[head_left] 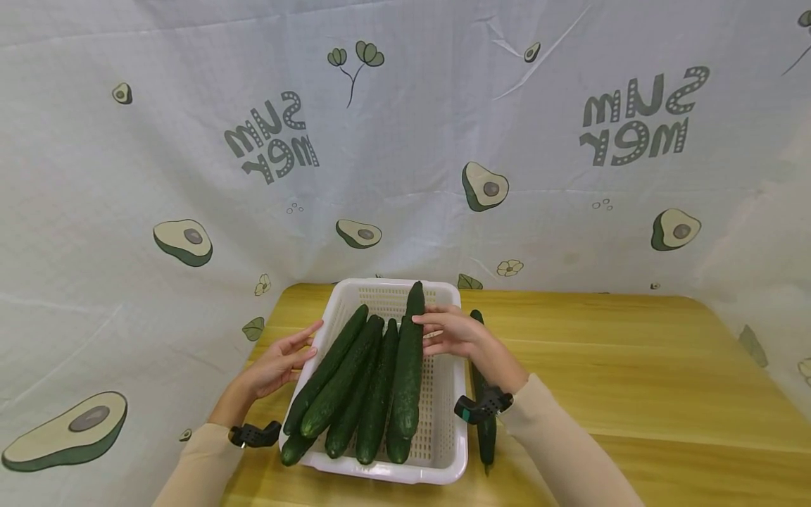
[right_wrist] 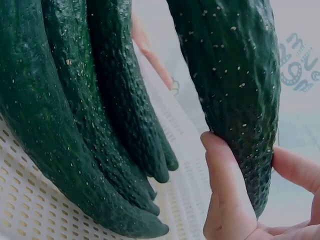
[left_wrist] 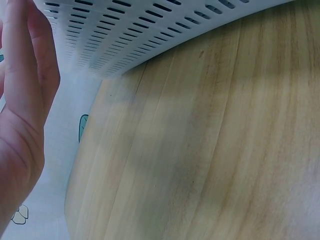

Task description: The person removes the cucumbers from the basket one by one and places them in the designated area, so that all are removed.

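Note:
A white plastic basket (head_left: 443,451) with slotted walls holds several dark green cucumbers (head_left: 345,380) lying lengthwise, some reaching over its near rim. My right hand (head_left: 453,331) pinches one cucumber (head_left: 408,373) close to its far end, above the right part of the basket. In the right wrist view, thumb and fingers press the narrow, bumpy end of this cucumber (right_wrist: 235,75) from both sides. On the other side, my left hand (head_left: 281,362) has its fingertips at the basket's left rim. The left wrist view shows those fingers (left_wrist: 22,65) extended along the outer wall.
Another cucumber (head_left: 486,422) lies on the wooden table (head_left: 602,373) just right of the basket, partly hidden by my right wrist. A white cloth (head_left: 412,141) printed with avocados hangs behind the table and along its left side.

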